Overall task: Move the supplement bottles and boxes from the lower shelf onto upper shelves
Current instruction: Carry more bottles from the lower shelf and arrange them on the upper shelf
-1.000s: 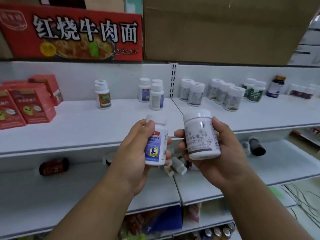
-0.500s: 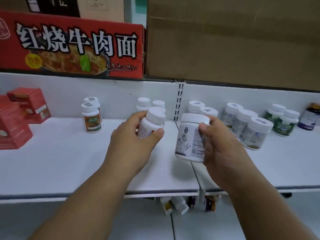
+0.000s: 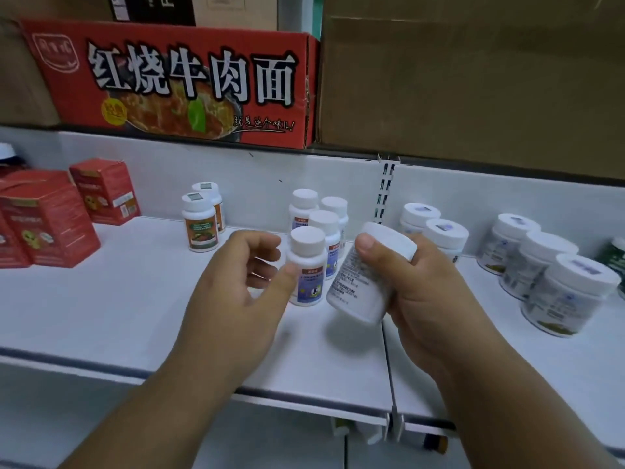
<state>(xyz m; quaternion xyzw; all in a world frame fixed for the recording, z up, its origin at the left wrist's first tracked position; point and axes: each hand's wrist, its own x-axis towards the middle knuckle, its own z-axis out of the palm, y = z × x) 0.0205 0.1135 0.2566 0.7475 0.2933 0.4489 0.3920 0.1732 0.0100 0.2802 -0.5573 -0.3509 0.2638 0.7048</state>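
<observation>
Supplement bottles, head view: a small blue-label bottle [image 3: 306,265] stands upright on the upper shelf [image 3: 135,299], in front of three matching bottles [image 3: 324,214]. A larger white-capped bottle [image 3: 368,272] is off the shelf, tilted, cap pointing up and right.

Progress: several groups already stand on this shelf, including orange-label bottles [image 3: 201,221], red boxes [image 3: 50,225] at the left and wide white jars [image 3: 554,282] at the right. The held bottle is not yet placed. On the lower shelf [image 3: 270,441] at least one dark bottle [image 3: 436,443] shows at the frame bottom, so work remains.

Hand pose: the left hand [image 3: 236,292] sits just left of the small bottle, fingers loosely curled and holding nothing; whether the thumb tip touches the bottle cannot be told. The right hand [image 3: 422,292] wraps the larger bottle, thumb across its front below the cap.
</observation>
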